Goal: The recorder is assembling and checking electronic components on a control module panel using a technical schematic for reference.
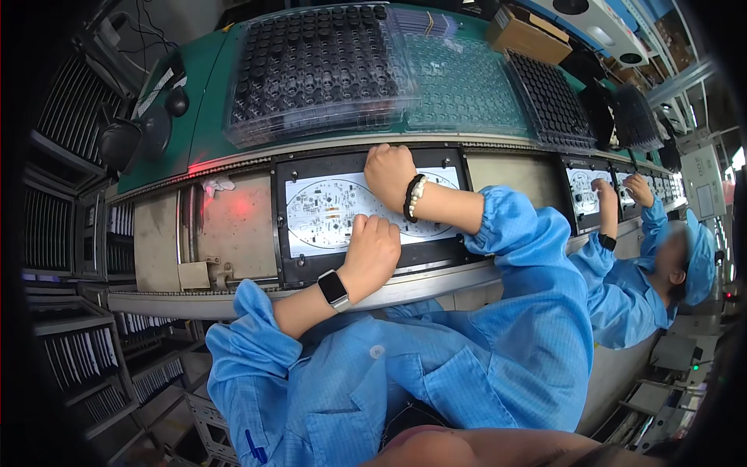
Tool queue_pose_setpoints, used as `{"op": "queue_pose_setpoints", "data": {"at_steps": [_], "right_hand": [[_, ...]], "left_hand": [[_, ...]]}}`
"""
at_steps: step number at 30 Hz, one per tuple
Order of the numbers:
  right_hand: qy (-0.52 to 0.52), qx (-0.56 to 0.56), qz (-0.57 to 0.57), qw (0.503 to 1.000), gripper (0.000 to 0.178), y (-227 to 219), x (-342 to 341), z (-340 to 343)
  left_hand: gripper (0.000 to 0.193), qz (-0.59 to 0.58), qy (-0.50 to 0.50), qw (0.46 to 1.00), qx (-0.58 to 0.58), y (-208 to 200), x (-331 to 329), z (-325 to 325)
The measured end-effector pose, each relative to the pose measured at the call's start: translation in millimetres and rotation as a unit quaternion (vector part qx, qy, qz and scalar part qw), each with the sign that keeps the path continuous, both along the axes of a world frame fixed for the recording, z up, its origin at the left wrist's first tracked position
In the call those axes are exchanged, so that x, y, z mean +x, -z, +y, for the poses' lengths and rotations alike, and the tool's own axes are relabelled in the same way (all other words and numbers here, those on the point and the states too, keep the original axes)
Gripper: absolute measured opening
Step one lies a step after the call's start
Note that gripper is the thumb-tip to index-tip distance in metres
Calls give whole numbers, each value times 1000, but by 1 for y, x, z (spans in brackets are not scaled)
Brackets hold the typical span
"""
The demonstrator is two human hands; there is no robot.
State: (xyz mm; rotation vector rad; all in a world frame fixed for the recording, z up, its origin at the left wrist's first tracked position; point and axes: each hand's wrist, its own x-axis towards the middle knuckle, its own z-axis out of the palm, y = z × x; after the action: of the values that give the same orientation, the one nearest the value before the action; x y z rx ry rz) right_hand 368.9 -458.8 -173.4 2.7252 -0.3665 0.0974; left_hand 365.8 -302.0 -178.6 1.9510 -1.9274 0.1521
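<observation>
A white circuit board panel [315, 204] with small dark components and rounded outlines lies in a black frame [294, 268] on the conveyor in front of me. My left hand [373, 253], with a smartwatch on its wrist, is over the near middle of the board, fingers curled. Over the board's far edge is my right hand [391, 177], closed like a fist, with a bracelet of black and pale beads at the wrist. The fingertips of both hands are hidden, so what they hold, if anything, does not show.
Behind the conveyor rail [358, 144], clear trays of black round parts [319, 62] stand on a green bench, beside a clear moulded tray [463, 82]. A cardboard box [527, 35] is farther back. At right, a co-worker in blue [630, 292] handles another board. Racks [78, 350] stand left.
</observation>
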Motion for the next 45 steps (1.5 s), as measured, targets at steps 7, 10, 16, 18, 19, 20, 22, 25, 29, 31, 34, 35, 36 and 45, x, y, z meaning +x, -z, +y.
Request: {"op": "queue_pose_setpoints", "data": {"at_steps": [7, 10, 16, 18, 19, 20, 22, 25, 29, 31, 34, 35, 36, 45], "right_hand": [[-88, 131, 85, 984, 14, -29, -3, -21], [-84, 218, 122, 965, 47, -91, -5, -15], [-156, 284, -175, 930, 25, -175, 71, -82], [-171, 211, -219, 937, 27, -148, 124, -120], [-199, 182, -224, 937, 30, -134, 146, -134], [-185, 191, -185, 946, 31, -132, 157, -135], [-170, 173, -156, 958, 27, -124, 173, -135], [-145, 171, -153, 962, 23, -119, 184, -137], [-136, 86, -159, 974, 19, -122, 192, -131], [-128, 90, -182, 971, 20, -129, 183, -126], [-214, 181, -199, 939, 20, -156, 138, -112], [-269, 219, -180, 920, 21, -165, 110, -103], [-324, 257, -160, 896, 22, -169, 81, -95], [-90, 512, -46, 853, 25, -64, -134, -88]], "left_hand": [[13, 12, -9, 999, 32, -8, -2, 6], [24, 111, 51, 992, 32, -40, 20, 17], [8, -53, -120, 979, -156, -131, 153, -12], [18, -132, -197, 952, -192, -125, 208, -26], [20, -155, -219, 947, -175, -117, 229, -30], [22, -177, -241, 941, -157, -114, 242, -31], [22, -171, -257, 946, -100, -107, 256, -31], [22, -137, -206, 963, -106, -102, 265, -32], [22, -140, -212, 962, -100, -107, 268, -35], [21, -155, -205, 962, -98, -109, 272, -40], [19, -153, -219, 959, -101, -105, 278, -43], [19, -139, -219, 960, -104, -104, 280, -42], [19, -123, -222, 961, -108, -101, 283, -41], [19, 121, -176, 951, -225, -110, 232, -17]]}}
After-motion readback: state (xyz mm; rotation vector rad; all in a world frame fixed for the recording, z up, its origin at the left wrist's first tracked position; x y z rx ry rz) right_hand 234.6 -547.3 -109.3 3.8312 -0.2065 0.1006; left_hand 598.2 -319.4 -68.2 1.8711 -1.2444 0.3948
